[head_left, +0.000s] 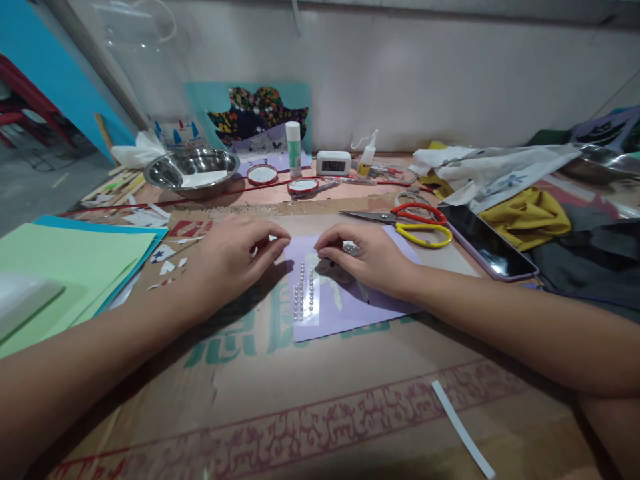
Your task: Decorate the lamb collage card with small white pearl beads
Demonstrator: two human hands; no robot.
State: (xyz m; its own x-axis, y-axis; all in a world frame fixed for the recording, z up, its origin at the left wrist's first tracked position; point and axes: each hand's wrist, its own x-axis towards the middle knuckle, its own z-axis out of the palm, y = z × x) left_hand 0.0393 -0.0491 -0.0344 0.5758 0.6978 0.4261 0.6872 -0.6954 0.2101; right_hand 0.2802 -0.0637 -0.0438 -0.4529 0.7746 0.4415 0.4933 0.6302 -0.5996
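Running near-to-far: pearl sheet (306,297)

Matt purple paper (333,321); smooth, glossy pearl-like beads (301,293); a mirror-bright metal bowl (163,179); scissors (395,217) with metal blades and shiny plastic handles; a glossy phone screen (485,240); creased yellow cloth (525,219); dull brown cardboard (167,400), rough along its far edge

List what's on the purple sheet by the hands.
On the purple sheet: pearly beads on a clear strip, and pale shapes. The right hand hides whatever lies beneath it.
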